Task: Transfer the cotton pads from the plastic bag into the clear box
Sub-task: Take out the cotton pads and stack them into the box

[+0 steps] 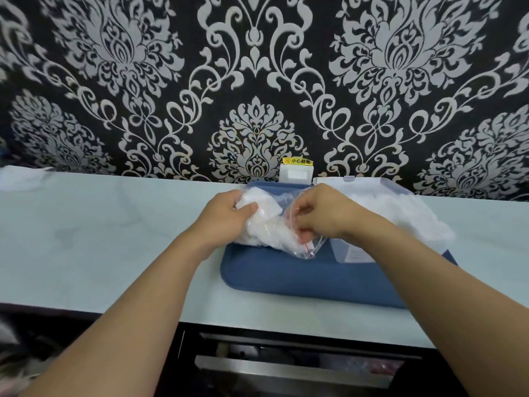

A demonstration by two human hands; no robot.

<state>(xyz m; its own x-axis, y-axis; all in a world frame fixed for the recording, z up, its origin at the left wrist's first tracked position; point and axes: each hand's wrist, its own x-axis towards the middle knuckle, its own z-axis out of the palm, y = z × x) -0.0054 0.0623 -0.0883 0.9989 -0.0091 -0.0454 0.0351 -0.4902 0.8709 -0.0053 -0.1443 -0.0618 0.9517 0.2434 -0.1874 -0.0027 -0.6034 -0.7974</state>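
A clear plastic bag [297, 247] with a red zip line lies on a blue mat [300, 277], packed with white cotton pads [266, 229]. My left hand [226, 214] grips the bag's far left end, thumb pressed on the pads. My right hand [320, 216] pinches the bag's open mouth near the red line. Just right of the bag stands the clear box [355, 253], heaped with white cotton [415, 216]; its clear lid [369, 183] is tipped up behind it. My right forearm hides part of the box.
The mat rests on a pale countertop [114, 239] against a black and silver patterned wall. A white socket cover with a yellow label [297, 170] sits behind the mat. Something white [23, 179] lies at the far left. An open drawer [300, 365] shows below the counter edge.
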